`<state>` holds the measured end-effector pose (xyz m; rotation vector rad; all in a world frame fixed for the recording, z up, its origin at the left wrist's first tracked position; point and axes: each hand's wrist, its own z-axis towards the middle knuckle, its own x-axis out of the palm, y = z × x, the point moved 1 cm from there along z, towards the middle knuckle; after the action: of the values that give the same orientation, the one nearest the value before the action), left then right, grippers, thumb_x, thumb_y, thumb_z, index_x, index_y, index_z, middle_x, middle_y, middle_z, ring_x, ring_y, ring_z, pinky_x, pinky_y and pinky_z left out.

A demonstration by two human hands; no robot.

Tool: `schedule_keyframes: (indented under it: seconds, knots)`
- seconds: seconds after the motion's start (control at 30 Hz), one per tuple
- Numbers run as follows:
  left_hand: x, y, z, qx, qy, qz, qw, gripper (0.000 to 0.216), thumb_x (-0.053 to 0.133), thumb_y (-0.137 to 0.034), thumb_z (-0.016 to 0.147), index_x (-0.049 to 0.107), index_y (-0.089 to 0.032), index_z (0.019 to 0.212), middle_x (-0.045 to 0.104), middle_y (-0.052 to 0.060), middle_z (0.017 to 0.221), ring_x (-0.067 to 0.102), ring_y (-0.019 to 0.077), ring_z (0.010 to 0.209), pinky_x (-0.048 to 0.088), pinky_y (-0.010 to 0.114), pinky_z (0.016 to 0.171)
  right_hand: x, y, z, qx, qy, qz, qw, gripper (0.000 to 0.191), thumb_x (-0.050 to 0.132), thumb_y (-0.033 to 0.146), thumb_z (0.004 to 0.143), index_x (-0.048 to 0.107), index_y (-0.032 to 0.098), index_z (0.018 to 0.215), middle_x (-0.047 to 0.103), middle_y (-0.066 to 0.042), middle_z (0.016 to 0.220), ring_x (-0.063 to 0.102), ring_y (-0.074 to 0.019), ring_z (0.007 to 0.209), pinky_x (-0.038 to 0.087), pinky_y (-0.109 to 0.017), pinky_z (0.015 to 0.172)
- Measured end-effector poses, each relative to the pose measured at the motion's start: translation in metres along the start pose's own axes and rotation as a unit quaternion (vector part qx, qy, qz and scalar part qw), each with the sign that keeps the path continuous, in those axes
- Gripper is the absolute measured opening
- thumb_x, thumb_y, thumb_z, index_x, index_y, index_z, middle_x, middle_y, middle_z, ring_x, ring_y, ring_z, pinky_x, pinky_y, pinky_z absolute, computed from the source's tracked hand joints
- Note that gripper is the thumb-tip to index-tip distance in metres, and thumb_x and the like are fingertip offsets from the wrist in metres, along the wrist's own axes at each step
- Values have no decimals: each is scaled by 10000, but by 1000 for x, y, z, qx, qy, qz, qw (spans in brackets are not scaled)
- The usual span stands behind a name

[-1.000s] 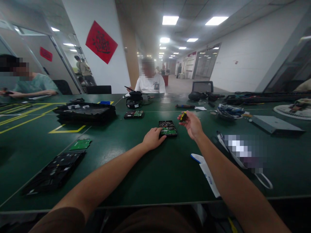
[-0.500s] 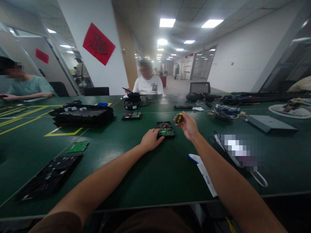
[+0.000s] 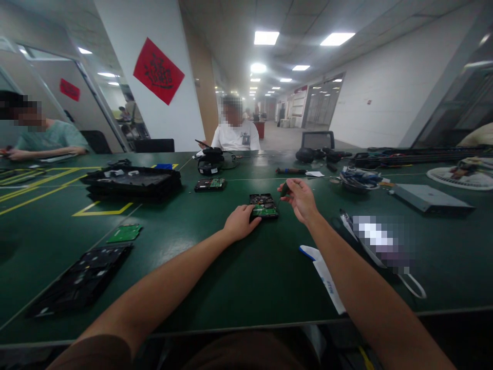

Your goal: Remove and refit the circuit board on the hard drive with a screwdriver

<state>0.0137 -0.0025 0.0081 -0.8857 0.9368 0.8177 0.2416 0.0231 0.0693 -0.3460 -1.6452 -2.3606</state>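
A hard drive [image 3: 264,203] with its green circuit board facing up lies on the green table [image 3: 239,277] in front of me. My left hand [image 3: 239,222] rests on the drive's near left corner, fingers curled against it. My right hand [image 3: 302,199] hovers just right of the drive, closed round a small dark screwdriver [image 3: 285,189] whose tip points down toward the drive's right edge. A second hard drive [image 3: 210,184] lies further back to the left.
A stack of black trays [image 3: 131,182] stands at the left, a loose green board [image 3: 124,234] and a flat black tray [image 3: 82,277] nearer. A white and blue strip [image 3: 325,280] lies by my right forearm. Cables, tools and a grey box [image 3: 429,198] crowd the right. Two people sit across.
My right hand has turned the screwdriver, so its yellow marking no longer shows, and has come slightly down toward the drive. My left hand stays on the drive.
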Motion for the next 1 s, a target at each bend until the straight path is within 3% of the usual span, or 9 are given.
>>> schedule_keyframes:
  seconds: [0.2, 0.37, 0.53, 0.7, 0.9, 1.0]
  knots:
    - [0, 1, 1, -4, 9, -1, 1000, 589, 560, -544, 986, 530, -192, 1458, 645, 138, 1355, 563, 311, 1299, 482, 421, 1078, -4, 1, 3, -108, -53, -74, 990, 474, 795, 540, 796, 511, 289, 1080, 679, 35, 938, 733, -165, 787, 528, -192, 469]
    - [-1, 0, 1, -9, 10, -3, 1000, 578, 566, -540, 985, 533, -204, 1454, 645, 129, 1361, 559, 309, 1303, 473, 419, 1088, -3, 6, -2, -151, -51, -150, 976, 374, 732, 561, 858, 567, 278, 1039, 666, -1, 992, 719, -159, 798, 519, -185, 470]
    - [0, 1, 1, -2, 7, -5, 1000, 579, 560, -538, 987, 534, -195, 1452, 645, 132, 1358, 563, 307, 1298, 474, 416, 1089, 0, 8, -9, -195, -36, -242, 950, 300, 667, 528, 923, 624, 295, 1107, 673, -23, 1023, 688, -182, 861, 572, -245, 578]
    - [1, 1, 1, 0, 2, -4, 1000, 576, 570, -535, 983, 542, -186, 1441, 651, 138, 1343, 567, 305, 1292, 478, 413, 1085, 0, 7, -10, -260, -27, -365, 893, 293, 658, 404, 926, 635, 288, 1194, 635, -74, 1117, 649, -222, 943, 606, -354, 735]
    - [1, 1, 1, -5, 2, -2, 1000, 576, 571, -539, 982, 544, -196, 1443, 644, 129, 1360, 566, 306, 1289, 477, 418, 1089, -2, 5, -9, -301, -36, -388, 870, 283, 635, 360, 928, 605, 278, 1197, 599, -96, 1191, 636, -247, 1006, 629, -412, 794]
    - [1, 1, 1, 0, -1, -4, 1000, 571, 569, -534, 984, 544, -194, 1442, 647, 132, 1351, 567, 305, 1292, 474, 413, 1092, -4, 5, -7, -339, -38, -395, 853, 271, 650, 346, 922, 596, 267, 1176, 569, -125, 1289, 608, -284, 1140, 633, -461, 858]
